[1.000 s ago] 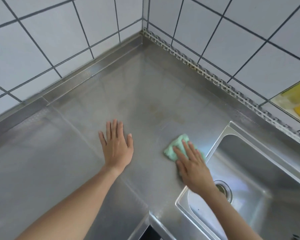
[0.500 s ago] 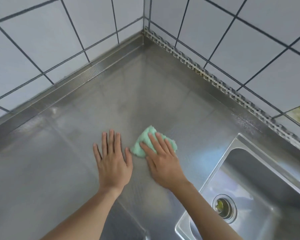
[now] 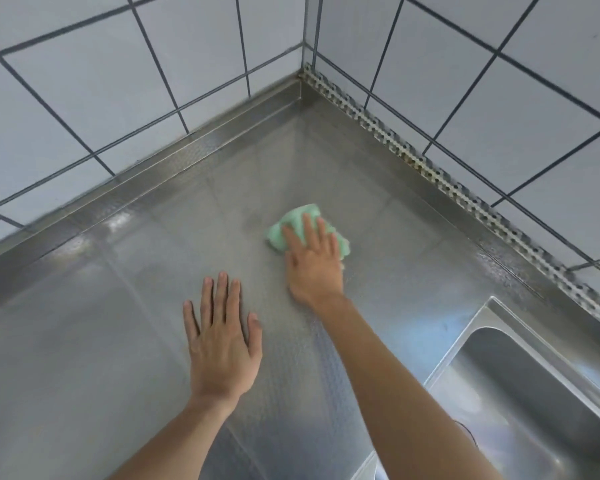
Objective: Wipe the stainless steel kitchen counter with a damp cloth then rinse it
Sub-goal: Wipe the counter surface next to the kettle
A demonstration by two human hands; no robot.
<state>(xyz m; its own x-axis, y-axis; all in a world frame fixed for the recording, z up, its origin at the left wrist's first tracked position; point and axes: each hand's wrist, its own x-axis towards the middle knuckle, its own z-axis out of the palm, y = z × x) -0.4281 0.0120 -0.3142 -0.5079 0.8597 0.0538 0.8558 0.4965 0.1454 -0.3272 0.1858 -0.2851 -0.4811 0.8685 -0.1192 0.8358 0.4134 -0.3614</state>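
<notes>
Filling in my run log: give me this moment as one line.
stage: wiping | right hand: presses green cloth flat on counter | left hand: flat on counter | sink: unused | rinse: not yet

The place was a kitchen. A stainless steel desk with an embossed surface filled the corner where two walls met. Both walls were faced with pale square tiles set in dark grout. A raised steel upstand ran along the left wall, and a perforated metal strip ran along the foot of the right wall. A stainless steel sink was set into the desk at the right. A green cloth lay on the steel, a usual kitchen cleaning item.
</notes>
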